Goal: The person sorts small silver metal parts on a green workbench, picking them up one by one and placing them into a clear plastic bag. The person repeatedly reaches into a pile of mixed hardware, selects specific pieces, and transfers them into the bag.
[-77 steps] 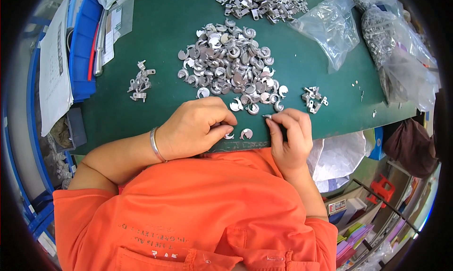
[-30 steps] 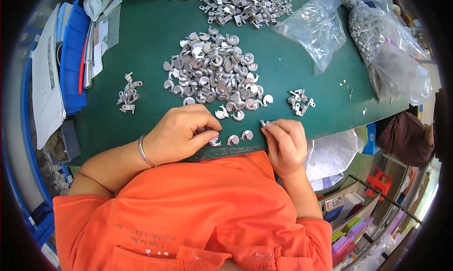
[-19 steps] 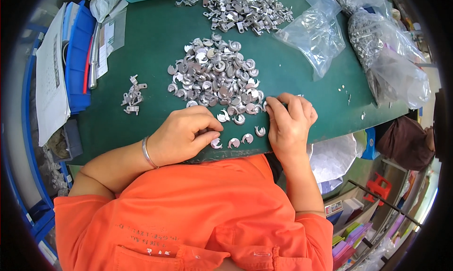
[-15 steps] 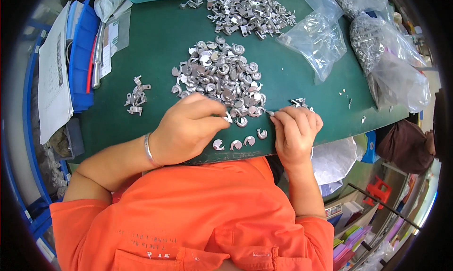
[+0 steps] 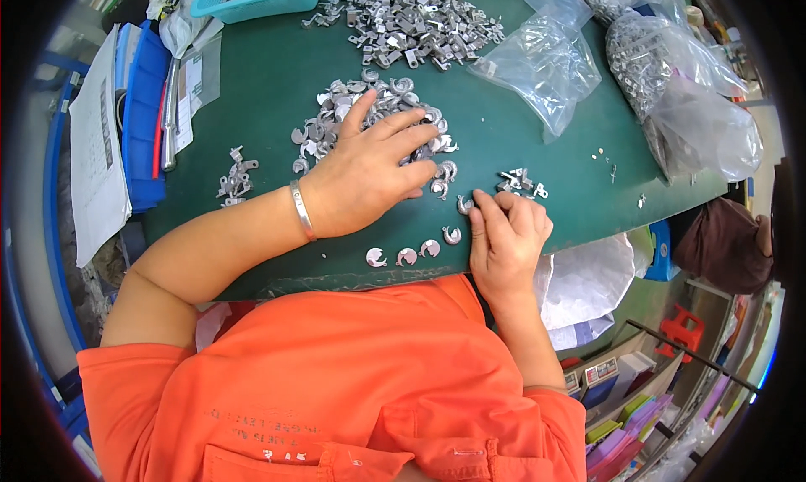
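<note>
My left hand [image 5: 365,171] lies spread over the near side of a pile of crescent-shaped silver metal pieces [image 5: 315,136], fingers apart and touching the pile. Part of the pile is hidden under that hand. Between the thumb and forefinger of my right hand [image 5: 510,240] is one crescent-shaped metal piece [image 5: 464,204], held just above or on the green table. Nearer the table's front edge, several more such pieces lie in a slanting row, among them one crescent piece [image 5: 407,256]. A few small metal clips [image 5: 522,184] sit just beyond my right hand.
Another small heap of clips [image 5: 237,177] lies at the left, and a large clip pile [image 5: 411,28] at the back. A turquoise basket [image 5: 260,7] stands far left of it. Clear plastic bags [image 5: 546,70] cover the right side. A blue tray [image 5: 144,121] stands at the left edge.
My left hand has moved from a pinch at the pile's near edge up onto the pile, its fingers now spread. My right hand still pinches; the whole view has shifted slightly.
</note>
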Motion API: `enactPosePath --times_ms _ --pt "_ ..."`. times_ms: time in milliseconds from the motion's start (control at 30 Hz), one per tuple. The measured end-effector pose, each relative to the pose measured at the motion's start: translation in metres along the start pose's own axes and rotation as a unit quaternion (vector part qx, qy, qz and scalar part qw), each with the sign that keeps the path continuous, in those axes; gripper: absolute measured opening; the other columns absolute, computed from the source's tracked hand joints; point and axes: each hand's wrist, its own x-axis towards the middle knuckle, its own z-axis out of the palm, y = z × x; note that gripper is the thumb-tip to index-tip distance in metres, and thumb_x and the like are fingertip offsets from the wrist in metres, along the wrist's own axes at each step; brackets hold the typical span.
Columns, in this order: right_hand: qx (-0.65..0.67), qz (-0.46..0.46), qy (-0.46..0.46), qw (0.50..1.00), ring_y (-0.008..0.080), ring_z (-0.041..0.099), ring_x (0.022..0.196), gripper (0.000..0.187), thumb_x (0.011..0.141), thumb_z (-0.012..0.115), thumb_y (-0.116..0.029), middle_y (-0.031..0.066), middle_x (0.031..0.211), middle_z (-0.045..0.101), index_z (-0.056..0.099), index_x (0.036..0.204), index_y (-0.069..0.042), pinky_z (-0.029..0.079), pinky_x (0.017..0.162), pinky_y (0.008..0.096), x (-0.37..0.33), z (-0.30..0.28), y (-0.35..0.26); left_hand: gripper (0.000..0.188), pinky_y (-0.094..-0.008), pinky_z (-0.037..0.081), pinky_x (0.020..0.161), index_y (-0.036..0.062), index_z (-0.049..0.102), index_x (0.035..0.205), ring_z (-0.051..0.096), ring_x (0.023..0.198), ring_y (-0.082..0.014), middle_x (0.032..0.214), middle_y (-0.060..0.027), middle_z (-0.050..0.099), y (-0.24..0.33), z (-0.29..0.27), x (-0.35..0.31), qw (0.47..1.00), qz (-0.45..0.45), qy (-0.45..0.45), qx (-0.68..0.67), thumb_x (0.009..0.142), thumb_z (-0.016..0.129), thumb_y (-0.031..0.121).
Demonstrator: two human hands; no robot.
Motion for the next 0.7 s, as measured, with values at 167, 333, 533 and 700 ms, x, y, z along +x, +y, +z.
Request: enactPosePath --times_ms 167,333,533,700 --pt "0.046 -0.015 0.010 0.999 0.0193 0.052 0.080 0.015 0.070 0.070 -0.011 0.0013 0.085 0.057 0.064 0.085 -0.008 0.033 0.076 0.0339 -0.001 0.000 0.003 0.030 -0.0521 0.019 0.103 0.0121 0.062 0.096 0.046 0.120 -0.0257 0.122 -0.0070 0.053 0.001 -0.016 -0.001 0.998 -0.044 0.051 -0.011 0.068 0.073 0.015" --pt "0.116 -0.112 -0.007 0.987 0.0196 0.055 0.078 0.016 0.068 0.071 -0.008 0.0016 0.083 0.060 0.063 0.082 -0.008 0.035 0.075 0.0331 -0.006 -0.004 0.011 0.018 -0.0449 0.034 0.097 0.0066 0.063 0.091 0.054 0.110 -0.0290 0.112 -0.0121 0.058 -0.012 -0.049 -0.023 0.974 -0.130 0.179 0.039 0.073 0.068 0.006" --pt "0.058 -0.045 -0.001 0.997 0.0210 0.053 0.079 0.013 0.069 0.070 -0.009 0.0018 0.082 0.058 0.064 0.080 -0.008 0.034 0.075 0.0348 0.022 0.006 -0.006 0.013 -0.0351 0.043 0.089 0.0010 0.062 0.090 0.055 0.107 -0.0293 0.109 -0.0149 0.059 -0.033 -0.041 -0.054 0.947 -0.182 0.266 -0.002 0.077 0.064 0.000" --pt "0.066 -0.021 -0.031 0.997 0.0208 0.053 0.084 0.014 0.066 0.072 -0.008 0.0018 0.085 0.059 0.063 0.077 -0.007 0.032 0.077 0.0363 0.032 0.011 -0.017 0.010 -0.0337 0.043 0.089 0.0007 0.062 0.088 0.056 0.106 -0.0281 0.108 -0.0146 0.059 -0.035 -0.038 -0.058 0.942 -0.194 0.272 -0.041 0.078 0.063 0.000"
